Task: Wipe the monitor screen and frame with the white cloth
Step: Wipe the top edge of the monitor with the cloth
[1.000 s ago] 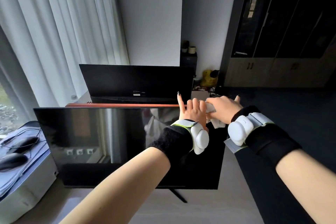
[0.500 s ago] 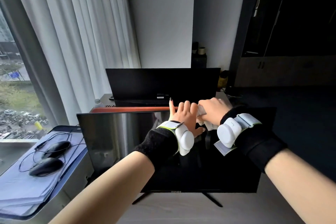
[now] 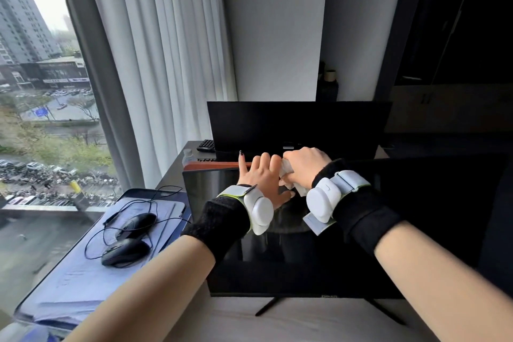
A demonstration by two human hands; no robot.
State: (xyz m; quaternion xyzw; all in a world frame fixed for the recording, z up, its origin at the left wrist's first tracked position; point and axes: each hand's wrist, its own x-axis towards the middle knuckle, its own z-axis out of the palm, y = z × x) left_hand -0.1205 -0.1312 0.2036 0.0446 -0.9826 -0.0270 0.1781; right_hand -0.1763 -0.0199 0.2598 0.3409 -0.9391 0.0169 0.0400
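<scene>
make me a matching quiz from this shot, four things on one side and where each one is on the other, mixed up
Things:
1. cloth
2. mice
3. keyboard
4. left hand

Places:
A. on the blue pad by the window
B. bunched in the right hand
C. at the near monitor's top edge, fingers straight
D. on the far desk, left of the far monitor

Pairs: 1-B, 2-A, 3-D, 4-C

No text can be read; the monitor point(image 3: 305, 272) bezel logo (bottom edge) is too small.
</scene>
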